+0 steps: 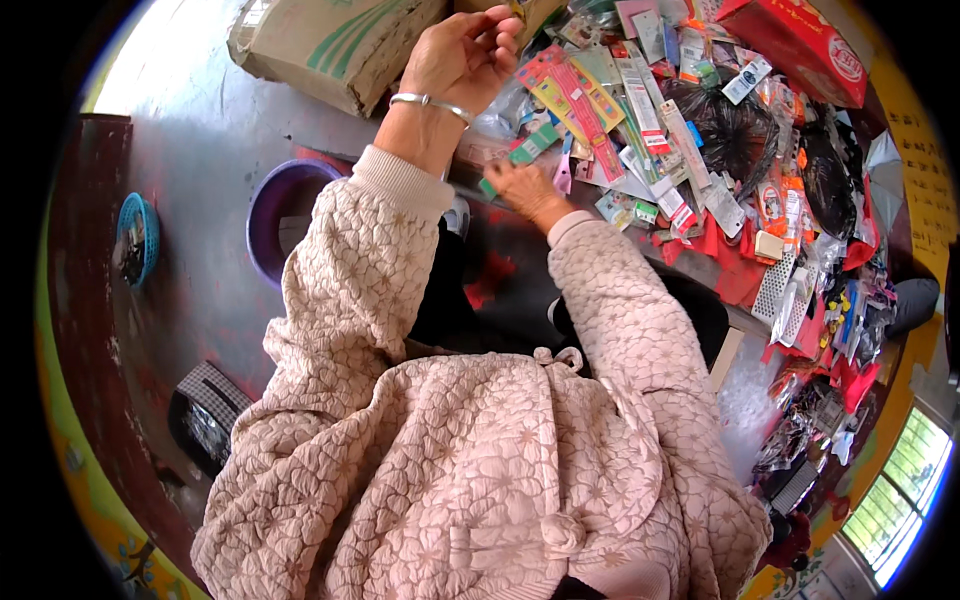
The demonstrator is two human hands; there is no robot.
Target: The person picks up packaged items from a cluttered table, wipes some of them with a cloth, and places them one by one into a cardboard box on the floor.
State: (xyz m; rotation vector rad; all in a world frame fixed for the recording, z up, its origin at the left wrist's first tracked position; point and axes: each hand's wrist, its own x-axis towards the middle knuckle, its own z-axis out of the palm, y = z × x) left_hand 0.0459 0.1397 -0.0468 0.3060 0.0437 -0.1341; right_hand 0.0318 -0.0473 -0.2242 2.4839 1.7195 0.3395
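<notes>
My left hand point(462, 62), with a silver bangle at its wrist, is raised at the top, beside a worn cardboard box point(330, 50). Its fingers are curled in a pinch near the upper edge; a small yellowish bit shows at the fingertips, too small to name. Lower and to the right, my right hand point(530, 192) has its fingers closed over a flat green packet point(534, 144), which shows on both sides of them. Next to it lie a pink plastic ruler set point(575, 95) and several carded packets at the edge of a heap of small goods.
Black plastic bags point(725, 125) and a red carton point(800, 45) lie in the heap on the right. On the left stand a purple basin point(262, 225), a blue basket point(148, 240) and a dark checked bag point(208, 410). Clear plastic wrap point(745, 400) lies at right.
</notes>
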